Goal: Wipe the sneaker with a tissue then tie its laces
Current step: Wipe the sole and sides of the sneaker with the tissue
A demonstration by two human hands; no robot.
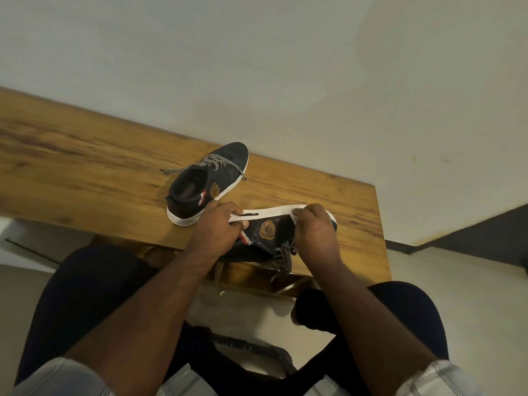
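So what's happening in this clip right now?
A seated person holds a dark sneaker tipped on its side at the near edge of a wooden table. The left hand grips the heel end; the right hand presses a bit of tissue against the white sole. Its laces hang loose. A second sneaker stands behind, untied.

second sneaker (210,181), wooden table (85,167), pale wall (257,52)
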